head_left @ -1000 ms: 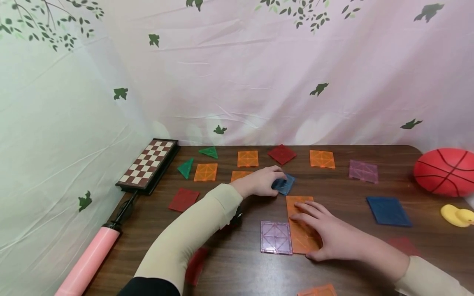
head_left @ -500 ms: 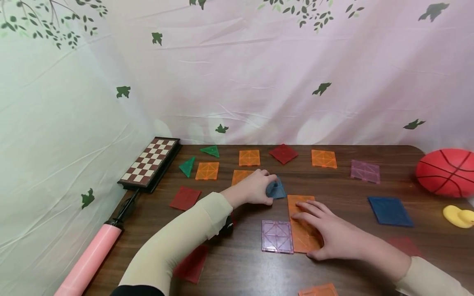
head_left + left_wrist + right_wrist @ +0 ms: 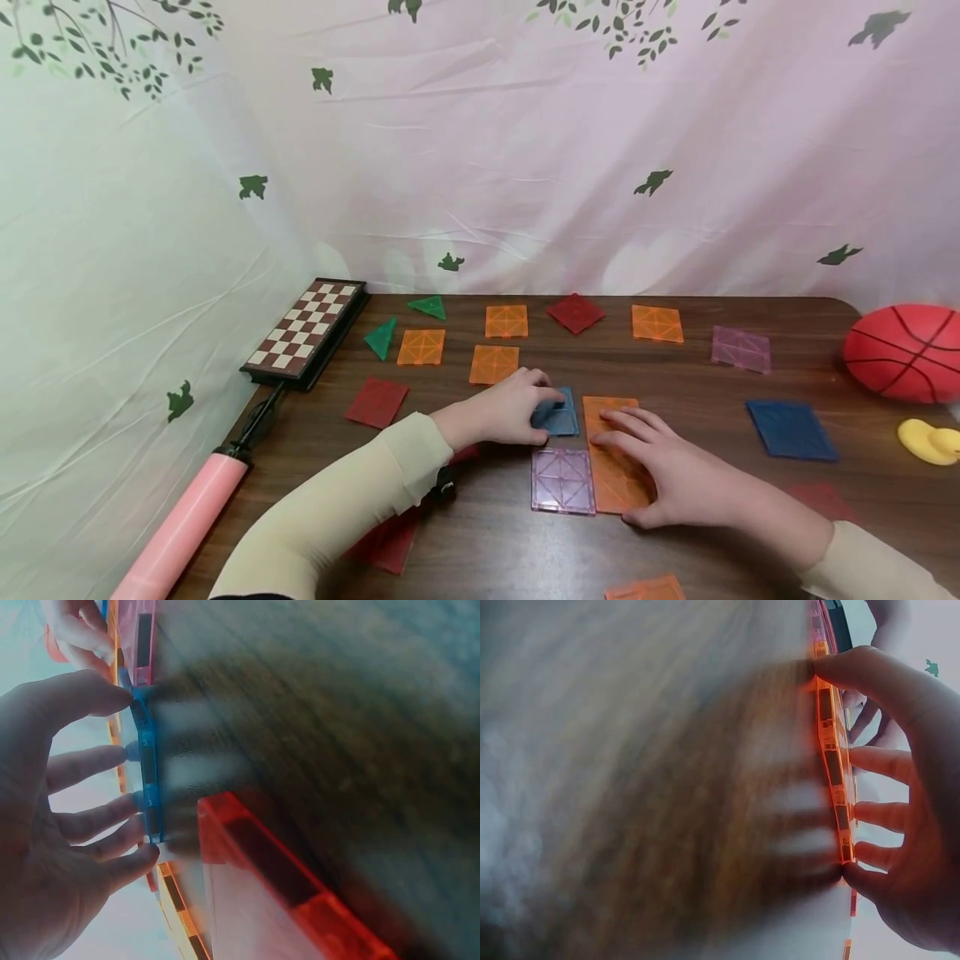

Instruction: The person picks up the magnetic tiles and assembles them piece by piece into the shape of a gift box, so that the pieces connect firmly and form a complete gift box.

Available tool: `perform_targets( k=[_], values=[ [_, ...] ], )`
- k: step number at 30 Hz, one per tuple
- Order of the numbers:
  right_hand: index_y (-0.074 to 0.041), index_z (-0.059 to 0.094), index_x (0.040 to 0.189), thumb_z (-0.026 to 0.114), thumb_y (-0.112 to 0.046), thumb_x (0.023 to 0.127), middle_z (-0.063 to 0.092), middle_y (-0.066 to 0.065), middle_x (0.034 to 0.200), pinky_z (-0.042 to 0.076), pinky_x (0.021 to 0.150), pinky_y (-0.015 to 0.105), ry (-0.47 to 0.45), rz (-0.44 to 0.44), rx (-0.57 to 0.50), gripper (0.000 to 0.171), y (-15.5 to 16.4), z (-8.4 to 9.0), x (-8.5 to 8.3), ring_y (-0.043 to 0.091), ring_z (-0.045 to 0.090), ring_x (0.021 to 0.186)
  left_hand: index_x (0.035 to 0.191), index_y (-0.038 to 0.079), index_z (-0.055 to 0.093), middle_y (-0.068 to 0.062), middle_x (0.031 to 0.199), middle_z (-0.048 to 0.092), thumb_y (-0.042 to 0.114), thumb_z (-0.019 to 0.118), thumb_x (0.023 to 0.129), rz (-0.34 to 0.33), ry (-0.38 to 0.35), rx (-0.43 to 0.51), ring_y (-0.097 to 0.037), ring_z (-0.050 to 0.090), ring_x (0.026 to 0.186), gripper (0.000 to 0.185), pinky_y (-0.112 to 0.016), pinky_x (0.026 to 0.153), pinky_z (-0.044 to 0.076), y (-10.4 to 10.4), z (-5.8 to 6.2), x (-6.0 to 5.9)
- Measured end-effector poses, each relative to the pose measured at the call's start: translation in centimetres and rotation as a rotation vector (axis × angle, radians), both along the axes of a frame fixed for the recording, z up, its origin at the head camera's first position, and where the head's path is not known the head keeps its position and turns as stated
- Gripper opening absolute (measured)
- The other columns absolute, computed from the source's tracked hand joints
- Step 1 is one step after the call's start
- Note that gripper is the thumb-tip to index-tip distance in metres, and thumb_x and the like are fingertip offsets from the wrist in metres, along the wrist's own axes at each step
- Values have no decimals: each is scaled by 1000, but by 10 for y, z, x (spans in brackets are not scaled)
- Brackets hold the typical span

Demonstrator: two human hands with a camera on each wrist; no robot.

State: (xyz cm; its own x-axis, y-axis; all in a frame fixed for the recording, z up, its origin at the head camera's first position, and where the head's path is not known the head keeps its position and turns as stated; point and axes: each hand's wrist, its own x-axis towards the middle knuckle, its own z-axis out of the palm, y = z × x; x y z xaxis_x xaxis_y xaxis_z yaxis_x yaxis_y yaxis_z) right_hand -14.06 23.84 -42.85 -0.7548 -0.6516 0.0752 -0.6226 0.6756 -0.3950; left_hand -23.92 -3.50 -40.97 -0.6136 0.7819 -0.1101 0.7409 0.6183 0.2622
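Observation:
My left hand [image 3: 506, 410] holds a translucent blue square magnetic tile [image 3: 564, 417] by its edges, thumb on the near side and fingers over the top. This tile lies just beyond a light purple square tile [image 3: 562, 481], close to the left side of an orange rectangular tile [image 3: 606, 417]. On that orange tile rest the fingertips of my right hand [image 3: 678, 475], with its thumb at the near edge. The purple tile sits against the orange one. In the right wrist view, the thumb and little finger span the orange tile's side [image 3: 832, 761].
Several loose tiles lie around, including a red square [image 3: 377, 402], an orange square [image 3: 494, 364] and a dark blue square [image 3: 792, 430]. A checkered game board [image 3: 306, 327] and a pink pump [image 3: 183, 525] line the left side. Right are a red ball [image 3: 903, 352] and yellow duck [image 3: 928, 442].
My left hand has drawn the blue tile toward me, turning it square with the purple and orange tiles. An orange square behind that hand is now uncovered. My right hand stays put.

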Motion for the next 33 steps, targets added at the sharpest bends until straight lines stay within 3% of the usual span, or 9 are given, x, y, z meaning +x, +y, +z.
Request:
perform_targets(
  k=[6, 12, 17, 22, 28, 31, 33],
  values=[
    [-27, 53, 147, 86, -55, 74, 37, 12, 159, 44, 96, 67, -15, -8, 4, 85, 0, 0, -1, 46, 28, 142, 145, 15, 59, -10, 143, 50, 31, 71, 93, -42, 12, 15, -22, 46, 124, 56, -29, 102, 44, -3, -3, 3],
    [-26, 52, 148, 85, -55, 75, 37, 12, 159, 42, 98, 69, -23, -6, -1, 85, 0, 0, -2, 46, 27, 143, 147, 15, 56, -10, 148, 46, 28, 68, 94, -86, -26, 27, -23, 44, 127, 56, -29, 104, 42, 0, -2, 6],
    [-26, 53, 147, 86, -54, 74, 37, 12, 159, 43, 98, 68, -13, -10, 0, 85, 0, 0, -3, 44, 28, 143, 148, 14, 54, -10, 151, 43, 31, 67, 95, -73, -23, 15, -24, 42, 132, 58, -30, 108, 40, 2, -2, 13],
    [-27, 53, 147, 84, -58, 76, 36, 11, 159, 44, 97, 66, -15, -1, -10, 84, 0, -1, -4, 43, 29, 142, 147, 7, 52, -12, 152, 43, 43, 66, 96, -59, 51, -14, -26, 39, 140, 64, -30, 114, 34, 2, -6, 27],
    [-25, 54, 146, 78, -62, 82, 41, 11, 156, 44, 97, 66, -29, -16, -60, 77, 14, 8, -2, 41, 36, 140, 149, 5, 48, -14, 154, 43, 57, 62, 95, -124, 144, -56, -31, 36, 144, 76, -34, 118, 27, 1, -9, 52],
    [-23, 56, 143, 80, -57, 83, 49, 7, 149, 49, 94, 59, 50, -56, -49, 73, 32, 18, 5, 33, 46, 133, 154, 11, 43, -14, 158, 38, 59, 60, 96, -169, 134, -66, -34, 33, 146, 78, -36, 119, 27, 3, -7, 63],
    [-23, 58, 140, 84, -52, 81, 55, 1, 142, 51, 96, 44, 121, -87, -46, 71, 48, 22, 11, 24, 50, 128, 157, 15, 40, -13, 160, 35, 59, 59, 96, -195, 134, -73, -35, 32, 147, 77, -37, 118, 29, 5, -5, 69]
  ],
)
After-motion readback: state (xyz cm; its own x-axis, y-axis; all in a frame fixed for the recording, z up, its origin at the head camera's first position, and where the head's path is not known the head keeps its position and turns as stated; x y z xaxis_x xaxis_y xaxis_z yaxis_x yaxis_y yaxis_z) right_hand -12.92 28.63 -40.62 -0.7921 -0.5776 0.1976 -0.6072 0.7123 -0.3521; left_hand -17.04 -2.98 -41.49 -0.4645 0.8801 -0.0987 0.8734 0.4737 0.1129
